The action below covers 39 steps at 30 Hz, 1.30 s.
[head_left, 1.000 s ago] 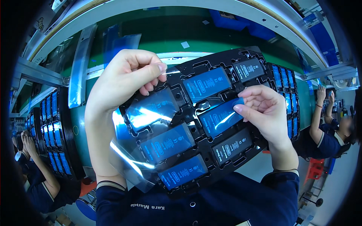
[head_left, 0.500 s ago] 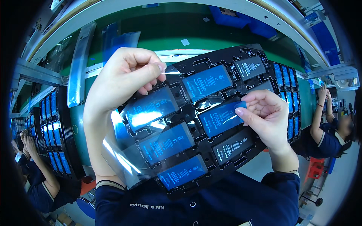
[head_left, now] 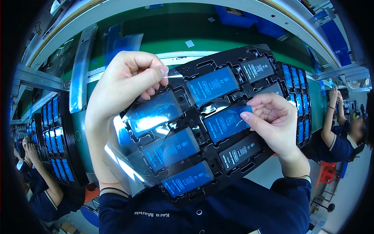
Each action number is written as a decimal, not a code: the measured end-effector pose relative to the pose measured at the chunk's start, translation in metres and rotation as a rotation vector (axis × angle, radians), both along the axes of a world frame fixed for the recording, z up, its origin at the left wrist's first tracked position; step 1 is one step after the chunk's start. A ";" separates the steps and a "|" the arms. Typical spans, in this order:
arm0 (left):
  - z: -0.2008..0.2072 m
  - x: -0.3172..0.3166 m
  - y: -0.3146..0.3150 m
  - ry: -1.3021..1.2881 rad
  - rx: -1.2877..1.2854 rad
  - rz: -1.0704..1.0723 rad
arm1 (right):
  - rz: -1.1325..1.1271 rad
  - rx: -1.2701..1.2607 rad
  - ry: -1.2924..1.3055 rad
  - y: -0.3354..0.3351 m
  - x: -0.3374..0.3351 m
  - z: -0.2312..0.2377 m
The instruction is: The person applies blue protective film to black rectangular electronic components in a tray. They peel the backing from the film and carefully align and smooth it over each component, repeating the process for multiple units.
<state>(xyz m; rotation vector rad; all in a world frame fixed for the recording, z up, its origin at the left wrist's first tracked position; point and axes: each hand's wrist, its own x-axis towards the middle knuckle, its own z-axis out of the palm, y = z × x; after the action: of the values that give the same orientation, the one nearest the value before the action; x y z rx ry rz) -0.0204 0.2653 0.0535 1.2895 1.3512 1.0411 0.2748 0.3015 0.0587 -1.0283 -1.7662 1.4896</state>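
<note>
A black moulded tray (head_left: 208, 156) is in front of me, tilted, with flat rectangular batteries in its pockets. My left hand (head_left: 132, 80) is closed in a pinch on the edge of a clear plastic sheet (head_left: 130, 171), which hangs over the tray's left batteries and reflects the light. With thumb and fingertips, my right hand (head_left: 274, 123) pinches the corner of a blue film (head_left: 226, 124) that covers a middle battery. Blue film also covers the batteries on the left and the top middle one (head_left: 213, 85). Dark faces show on the upper right battery (head_left: 257, 69) and the lower right one (head_left: 239, 153).
Stacked trays of blue batteries stand at the left (head_left: 56, 140) and right (head_left: 300, 97). Beyond lies a green work surface (head_left: 163, 35) with clear strips (head_left: 82, 70) and blue bins (head_left: 237, 17). Co-workers sit at both sides, and a metal frame crosses the far edge.
Both hands and the tray have shifted very slightly left in the picture. Each hand keeps its pinch, and the blue film looks much the same.
</note>
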 end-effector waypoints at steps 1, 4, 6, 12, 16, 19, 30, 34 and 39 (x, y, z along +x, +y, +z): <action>0.000 0.000 0.000 -0.007 0.004 0.002 | -0.002 0.001 -0.001 0.000 0.000 0.000; 0.001 -0.005 -0.001 -0.026 -0.011 -0.059 | -0.004 -0.003 0.003 0.000 0.000 -0.001; 0.002 -0.008 -0.001 -0.033 -0.024 -0.095 | 0.002 -0.004 -0.002 0.000 0.001 0.000; 0.009 -0.009 -0.022 -0.170 0.090 -0.132 | -0.015 0.031 -0.012 -0.002 -0.002 -0.002; 0.011 -0.031 -0.076 -0.566 0.053 -0.548 | 0.032 0.277 -0.121 0.001 0.002 -0.012; -0.015 -0.049 -0.118 -0.444 0.100 -0.757 | 0.038 0.468 -0.241 0.002 0.003 -0.015; -0.181 -0.095 -0.344 0.248 -0.759 0.077 | -0.001 0.808 -0.382 -0.010 -0.013 -0.004; -0.247 -0.121 -0.371 0.485 -0.886 0.330 | 0.005 0.832 -0.403 -0.015 -0.007 -0.008; -0.334 -0.156 -0.440 0.370 -0.862 0.663 | 0.048 0.872 -0.401 -0.012 -0.003 -0.015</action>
<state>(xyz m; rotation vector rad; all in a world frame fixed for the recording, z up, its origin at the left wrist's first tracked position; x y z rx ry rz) -0.1766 -0.1744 -0.2800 0.3786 2.2612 0.4852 0.2722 0.2892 0.0439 -0.8276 -2.3845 0.4025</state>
